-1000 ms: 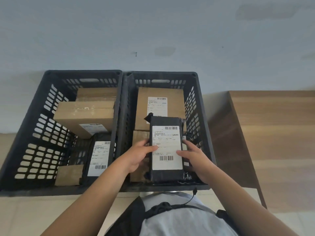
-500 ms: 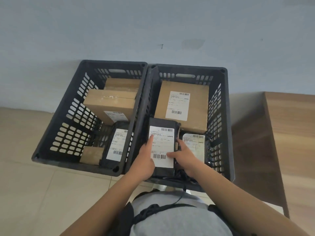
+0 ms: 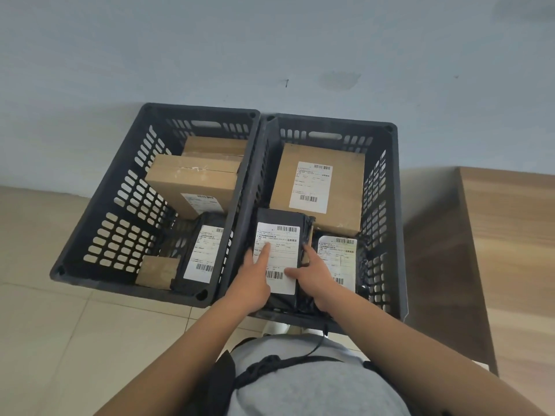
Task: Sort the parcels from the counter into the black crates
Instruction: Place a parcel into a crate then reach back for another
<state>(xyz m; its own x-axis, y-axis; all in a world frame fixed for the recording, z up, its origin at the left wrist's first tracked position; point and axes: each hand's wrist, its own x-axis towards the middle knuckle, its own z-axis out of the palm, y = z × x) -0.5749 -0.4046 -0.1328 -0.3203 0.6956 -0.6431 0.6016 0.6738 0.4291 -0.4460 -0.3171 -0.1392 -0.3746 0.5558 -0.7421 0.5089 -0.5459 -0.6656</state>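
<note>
Two black slotted crates stand side by side on the floor against the wall: the left crate (image 3: pixel 99 190) and the right crate (image 3: pixel 393 205). A black parcel (image 3: pixel 280 244) with a white barcode label lies low in the near left part of the right crate. My left hand (image 3: pixel 255 280) grips its left edge with the thumb across the label. My right hand (image 3: pixel 315 277) grips its right edge, also with the thumb on the label. The near end of the parcel is hidden behind my wrists.
The right crate also holds a large labelled cardboard box (image 3: pixel 345 199) at the back and another black parcel (image 3: pixel 336 256) to the right. In the left crate lie stacked cardboard boxes (image 3: pixel 192 178), a black parcel (image 3: pixel 204 253) and a small brown box (image 3: pixel 156 270). A wooden counter (image 3: pixel 516 250) stands right.
Both hands have lowered the black parcel from above the crate rim down into the right crate's near left part. The view has shifted, so both crates sit further right.
</note>
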